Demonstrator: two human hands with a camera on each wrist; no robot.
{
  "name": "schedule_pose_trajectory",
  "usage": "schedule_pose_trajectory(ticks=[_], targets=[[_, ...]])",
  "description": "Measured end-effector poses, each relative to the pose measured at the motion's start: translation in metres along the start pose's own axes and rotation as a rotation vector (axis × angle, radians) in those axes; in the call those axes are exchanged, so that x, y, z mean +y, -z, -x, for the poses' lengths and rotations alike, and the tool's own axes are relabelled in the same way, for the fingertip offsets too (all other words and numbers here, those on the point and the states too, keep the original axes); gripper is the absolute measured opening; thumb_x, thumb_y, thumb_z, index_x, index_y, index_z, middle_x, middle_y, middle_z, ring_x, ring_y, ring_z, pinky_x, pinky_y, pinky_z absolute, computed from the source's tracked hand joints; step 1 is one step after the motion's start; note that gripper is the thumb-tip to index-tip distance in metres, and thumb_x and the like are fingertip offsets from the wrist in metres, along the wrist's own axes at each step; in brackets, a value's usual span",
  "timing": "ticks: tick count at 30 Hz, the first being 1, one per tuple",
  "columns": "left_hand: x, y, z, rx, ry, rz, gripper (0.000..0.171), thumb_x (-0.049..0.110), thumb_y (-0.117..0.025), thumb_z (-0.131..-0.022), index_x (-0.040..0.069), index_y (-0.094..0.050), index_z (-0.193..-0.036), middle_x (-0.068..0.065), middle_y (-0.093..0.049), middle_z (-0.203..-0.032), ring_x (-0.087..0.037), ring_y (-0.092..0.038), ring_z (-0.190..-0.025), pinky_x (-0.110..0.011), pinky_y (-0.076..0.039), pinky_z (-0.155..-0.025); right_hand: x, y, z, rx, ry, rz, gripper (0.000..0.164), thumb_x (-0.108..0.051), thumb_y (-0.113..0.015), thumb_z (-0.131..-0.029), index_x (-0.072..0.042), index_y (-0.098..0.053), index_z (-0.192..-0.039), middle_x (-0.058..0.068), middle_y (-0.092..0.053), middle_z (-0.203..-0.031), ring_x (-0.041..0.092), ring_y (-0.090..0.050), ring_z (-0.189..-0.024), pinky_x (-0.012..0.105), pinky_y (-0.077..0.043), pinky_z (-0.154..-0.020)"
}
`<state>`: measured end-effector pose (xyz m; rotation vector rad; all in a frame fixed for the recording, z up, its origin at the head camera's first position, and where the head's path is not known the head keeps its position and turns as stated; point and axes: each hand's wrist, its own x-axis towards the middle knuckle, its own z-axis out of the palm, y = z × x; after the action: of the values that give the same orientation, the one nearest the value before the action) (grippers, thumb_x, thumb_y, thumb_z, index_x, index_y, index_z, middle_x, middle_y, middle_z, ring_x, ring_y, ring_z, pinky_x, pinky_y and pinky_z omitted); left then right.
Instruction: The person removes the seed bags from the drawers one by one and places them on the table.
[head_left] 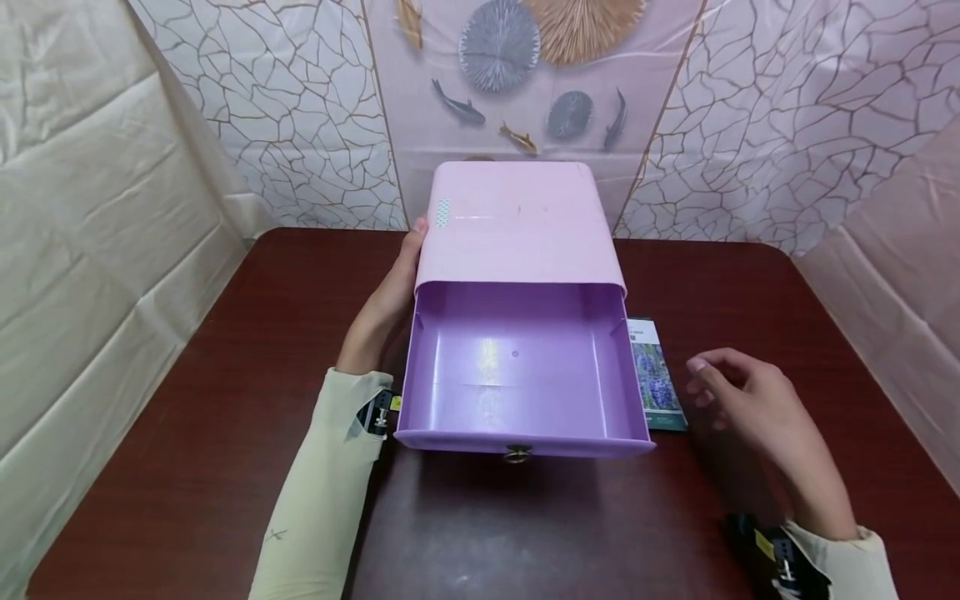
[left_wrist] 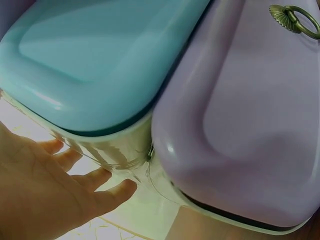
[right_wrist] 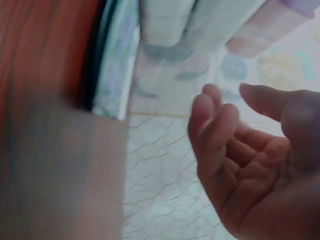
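A pink drawer cabinet (head_left: 517,221) stands on the table, its purple top drawer (head_left: 555,375) pulled out with a bare floor showing. My left hand (head_left: 386,308) lies along the cabinet's left side, fingertips near its far top edge. In the left wrist view its spread fingers are beside the pale cabinet wall, near a teal drawer (left_wrist: 100,65) and a purple drawer front with a brass ring handle (left_wrist: 305,22). My right hand (head_left: 757,408) hovers to the right, fingers loosely bent, thumb apart from them in the right wrist view, holding nothing. A flower-covered book (head_left: 656,379) lies between it and the cabinet.
The dark red-brown table (head_left: 187,433) reaches under everything. Patterned cloth (head_left: 292,108) hangs behind it, with plain cream cloth (head_left: 82,208) at the left and a pinkish sheet (head_left: 900,275) at the right. The drawer partly covers the book.
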<state>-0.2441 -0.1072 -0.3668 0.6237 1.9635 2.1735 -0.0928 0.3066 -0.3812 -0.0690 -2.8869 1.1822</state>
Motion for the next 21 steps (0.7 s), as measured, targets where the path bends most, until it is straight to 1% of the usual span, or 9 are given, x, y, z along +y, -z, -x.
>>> schedule_pose_trajectory(ticks=[5, 7, 9, 13, 15, 16, 18, 20, 21], targets=[[-0.002, -0.001, 0.001, 0.002, -0.003, -0.006, 0.070, 0.063, -0.019, -0.108, 0.024, -0.019, -0.166, -0.003, -0.032, -0.157, -0.016, -0.031, -0.141, -0.042, -0.020, -0.120, -0.022, 0.005, 0.023, 0.117, 0.096, -0.119, 0.020, -0.024, -0.061, -0.110, -0.006, -0.067, -0.118, 0.001, -0.074, -0.081, 0.016, -0.065, -0.059, 0.028, -0.054, -0.051], [-0.002, -0.001, 0.001, 0.002, 0.000, -0.004, 0.069, 0.063, -0.019, -0.108, 0.024, -0.019, -0.166, -0.003, -0.032, -0.157, -0.016, -0.031, -0.141, -0.042, -0.021, -0.120, -0.031, 0.006, 0.035, 0.145, 0.126, -0.157, 0.013, -0.020, -0.062, -0.109, -0.010, -0.069, -0.115, -0.004, -0.074, -0.079, 0.016, -0.064, -0.058, 0.027, -0.053, -0.049], [-0.002, -0.001, 0.001, 0.002, 0.008, 0.001, 0.069, 0.063, -0.019, -0.108, 0.025, -0.020, -0.165, -0.003, -0.033, -0.156, -0.016, -0.032, -0.141, -0.041, -0.021, -0.120, -0.040, 0.005, 0.047, 0.166, 0.156, -0.180, 0.010, -0.016, -0.062, -0.108, -0.012, -0.070, -0.114, -0.005, -0.074, -0.079, 0.016, -0.063, -0.058, 0.027, -0.051, -0.048], [-0.001, -0.002, 0.001, 0.007, 0.017, 0.021, 0.067, 0.063, -0.020, -0.109, 0.024, -0.024, -0.163, -0.005, -0.037, -0.151, -0.017, -0.036, -0.137, -0.040, -0.025, -0.117, -0.061, 0.001, 0.072, 0.187, 0.198, -0.219, 0.011, -0.009, -0.060, -0.109, -0.007, -0.070, -0.113, 0.000, -0.074, -0.080, 0.016, -0.064, -0.057, 0.029, -0.050, -0.048], [0.000, -0.002, 0.001, 0.008, 0.015, 0.025, 0.066, 0.062, -0.020, -0.109, 0.023, -0.026, -0.162, -0.006, -0.038, -0.149, -0.018, -0.037, -0.136, -0.039, -0.026, -0.116, -0.069, -0.003, 0.084, 0.182, 0.210, -0.279, 0.012, -0.005, -0.058, -0.108, -0.003, -0.069, -0.111, 0.004, -0.073, -0.081, 0.016, -0.064, -0.058, 0.030, -0.050, -0.047], [0.001, -0.002, 0.000, 0.008, 0.012, 0.024, 0.066, 0.062, -0.020, -0.109, 0.022, -0.026, -0.161, -0.006, -0.038, -0.149, -0.018, -0.037, -0.135, -0.040, -0.026, -0.116, -0.073, -0.006, 0.090, 0.179, 0.215, -0.330, 0.012, -0.002, -0.058, -0.108, -0.001, -0.070, -0.109, 0.006, -0.073, -0.080, 0.017, -0.064, -0.058, 0.030, -0.049, -0.047], [0.001, -0.001, 0.000, 0.007, 0.006, 0.018, 0.065, 0.061, -0.020, -0.109, 0.023, -0.025, -0.162, -0.005, -0.036, -0.151, -0.017, -0.035, -0.137, -0.040, -0.025, -0.117, -0.077, -0.011, 0.101, 0.173, 0.226, -0.394, 0.014, 0.002, -0.057, -0.107, 0.001, -0.070, -0.106, 0.008, -0.072, -0.079, 0.016, -0.064, -0.058, 0.030, -0.048, -0.046], [0.002, -0.001, 0.000, 0.005, 0.005, 0.015, 0.065, 0.060, -0.020, -0.109, 0.023, -0.023, -0.163, -0.004, -0.035, -0.153, -0.017, -0.033, -0.139, -0.041, -0.023, -0.118, -0.078, -0.018, 0.109, 0.150, 0.277, -0.472, 0.017, 0.009, -0.055, -0.105, 0.003, -0.071, -0.105, 0.009, -0.071, -0.079, 0.016, -0.063, -0.058, 0.030, -0.047, -0.045], [0.002, 0.000, 0.000, 0.004, 0.005, 0.014, 0.066, 0.060, -0.020, -0.109, 0.024, -0.022, -0.164, -0.004, -0.033, -0.154, -0.017, -0.032, -0.140, -0.041, -0.023, -0.119, -0.079, -0.021, 0.113, 0.132, 0.305, -0.467, 0.019, 0.012, -0.054, -0.104, 0.002, -0.071, -0.105, 0.007, -0.072, -0.079, 0.015, -0.064, -0.058, 0.030, -0.047, -0.044]])
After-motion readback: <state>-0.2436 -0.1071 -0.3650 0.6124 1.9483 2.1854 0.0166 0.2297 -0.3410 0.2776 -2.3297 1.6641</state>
